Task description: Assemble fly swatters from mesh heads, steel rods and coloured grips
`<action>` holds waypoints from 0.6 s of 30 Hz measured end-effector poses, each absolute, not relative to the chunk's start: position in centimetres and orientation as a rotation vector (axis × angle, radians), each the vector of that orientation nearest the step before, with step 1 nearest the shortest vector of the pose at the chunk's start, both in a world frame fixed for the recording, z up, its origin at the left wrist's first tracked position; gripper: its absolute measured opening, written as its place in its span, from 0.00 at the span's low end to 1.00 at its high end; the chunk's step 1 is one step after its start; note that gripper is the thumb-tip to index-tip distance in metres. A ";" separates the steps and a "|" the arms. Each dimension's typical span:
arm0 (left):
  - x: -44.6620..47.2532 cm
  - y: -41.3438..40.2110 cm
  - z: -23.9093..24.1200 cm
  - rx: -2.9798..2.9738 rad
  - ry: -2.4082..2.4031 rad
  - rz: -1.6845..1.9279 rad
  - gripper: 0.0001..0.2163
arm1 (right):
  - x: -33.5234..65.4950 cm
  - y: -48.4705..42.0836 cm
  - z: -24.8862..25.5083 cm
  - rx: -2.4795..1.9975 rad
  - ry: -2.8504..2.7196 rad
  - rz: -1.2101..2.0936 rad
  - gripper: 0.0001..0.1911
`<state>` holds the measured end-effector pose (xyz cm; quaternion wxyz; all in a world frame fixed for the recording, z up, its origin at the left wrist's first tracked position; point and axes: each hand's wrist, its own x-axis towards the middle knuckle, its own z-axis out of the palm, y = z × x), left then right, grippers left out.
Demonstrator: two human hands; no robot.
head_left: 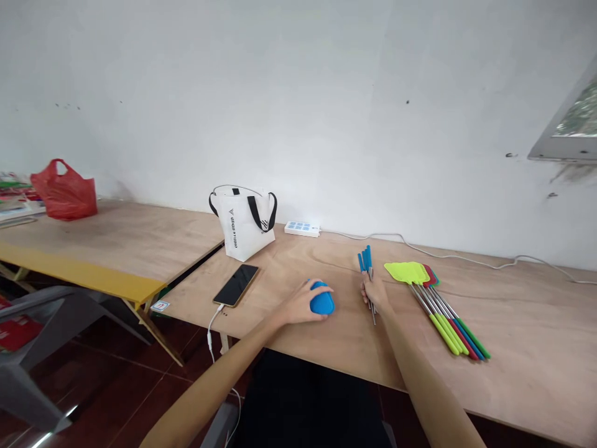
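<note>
My left hand (303,303) is closed around a small stack of blue fly swatter heads (321,301) lying on the table. In my right hand (374,291) is a bunch of metal rods with blue handles (366,256). The handles point toward the wall, and the thin rod ends (374,316) stick out below my fist. To the right of that hand lie several assembled fly swatters (436,305) side by side. Their visible heads are yellow-green and red, with a dark green edge; their handles are yellow, red, blue and green. My fingers hide part of the blue heads.
A phone (236,285) with a white cable lies on the left of the wooden table (345,348). Behind it stand a white bag (247,227) with black handles and a power strip (302,229), its cord running along the wall. A red plastic bag (65,193) sits on the neighbouring table.
</note>
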<state>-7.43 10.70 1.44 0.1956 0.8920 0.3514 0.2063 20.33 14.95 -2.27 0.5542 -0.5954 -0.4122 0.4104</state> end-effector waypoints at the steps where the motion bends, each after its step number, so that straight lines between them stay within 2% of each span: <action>1: -8.0 11.9 1.4 2.530 1.031 0.544 0.34 | 20.1 14.9 -2.3 -1.423 -1.014 0.949 0.11; 12: -10.2 26.3 2.3 2.639 1.259 0.157 0.36 | 19.6 14.3 -3.0 -1.448 -1.153 0.847 0.17; 18: -10.0 27.3 0.6 2.649 1.208 0.122 0.36 | 19.5 14.2 -3.0 -1.448 -1.158 0.837 0.18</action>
